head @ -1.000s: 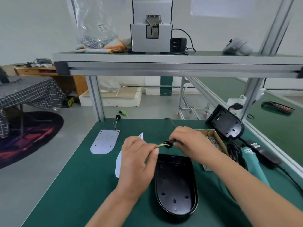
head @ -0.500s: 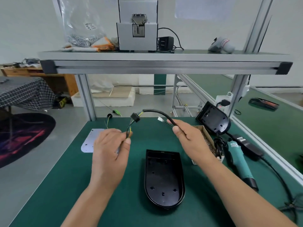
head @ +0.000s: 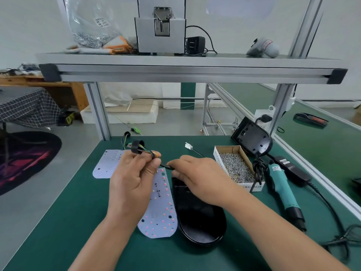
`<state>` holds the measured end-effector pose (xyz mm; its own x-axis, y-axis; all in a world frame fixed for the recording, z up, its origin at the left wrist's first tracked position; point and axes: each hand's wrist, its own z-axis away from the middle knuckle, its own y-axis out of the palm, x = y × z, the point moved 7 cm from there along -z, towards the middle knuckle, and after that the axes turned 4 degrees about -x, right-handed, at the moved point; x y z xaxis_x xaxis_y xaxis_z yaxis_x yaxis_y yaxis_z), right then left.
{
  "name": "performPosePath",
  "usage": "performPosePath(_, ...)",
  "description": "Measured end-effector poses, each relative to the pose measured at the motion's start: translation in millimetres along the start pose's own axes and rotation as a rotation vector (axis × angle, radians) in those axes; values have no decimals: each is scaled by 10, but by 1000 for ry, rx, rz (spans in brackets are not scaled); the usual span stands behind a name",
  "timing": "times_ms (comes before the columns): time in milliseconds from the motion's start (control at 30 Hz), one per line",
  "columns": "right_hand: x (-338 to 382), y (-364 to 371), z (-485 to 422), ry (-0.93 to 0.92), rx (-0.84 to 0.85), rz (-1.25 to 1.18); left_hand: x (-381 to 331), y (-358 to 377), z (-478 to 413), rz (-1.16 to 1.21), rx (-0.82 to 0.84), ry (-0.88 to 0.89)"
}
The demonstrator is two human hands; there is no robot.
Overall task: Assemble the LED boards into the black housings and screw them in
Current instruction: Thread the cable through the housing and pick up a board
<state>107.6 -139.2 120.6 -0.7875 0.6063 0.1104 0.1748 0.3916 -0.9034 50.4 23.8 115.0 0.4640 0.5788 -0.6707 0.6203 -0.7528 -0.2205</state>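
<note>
A black oval housing (head: 199,218) lies open side up on the green table, its far end under my right hand (head: 197,178). A white LED board (head: 160,210) with red dots lies just left of it. My left hand (head: 132,177) pinches a bundle of coloured wires with a black grommet (head: 136,147) above the board. My right hand pinches the black cable (head: 168,166) of the same harness. Its white connector (head: 188,146) sticks out beyond my right hand. A second LED board (head: 105,165) lies further left. Another black housing (head: 252,138) leans at the back right.
A cardboard box of screws (head: 234,165) stands right of my right hand. A teal electric screwdriver (head: 283,188) with its black cord lies to the right. An aluminium shelf (head: 191,73) with a screw feeder (head: 160,26) spans overhead.
Both hands have come down and closer together over the housing, bringing the wire harness lower. The view has shifted, showing the LED board beside the housing.
</note>
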Motion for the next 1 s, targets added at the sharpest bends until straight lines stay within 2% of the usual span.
performPosePath(167,71,68,5,-50,-10,-98,78,1,-35,119,8,-112)
performPosePath(267,-40,93,9,-41,-40,-157,101,-88,-71,170,-66,-141)
performPosePath(400,-612,-11,149,151,-169,-219,303,-425,-202,218,-310,-223)
performPosePath(500,-950,-66,299,272,-235,-409,411,-464,-223,262,-342,-304)
performPosePath(567,-982,-75,330,258,-279,-454,437,-316,-177,338,-239,-378)
performPosePath(700,-875,-113,283,177,-322,-483,338,48,-82,626,127,-534)
performPosePath(833,-595,-122,110,-23,-205,-339,216,319,109,658,435,-649)
performPosePath(1000,-277,-144,-94,-189,-204,-171,42,611,389,898,574,-823)
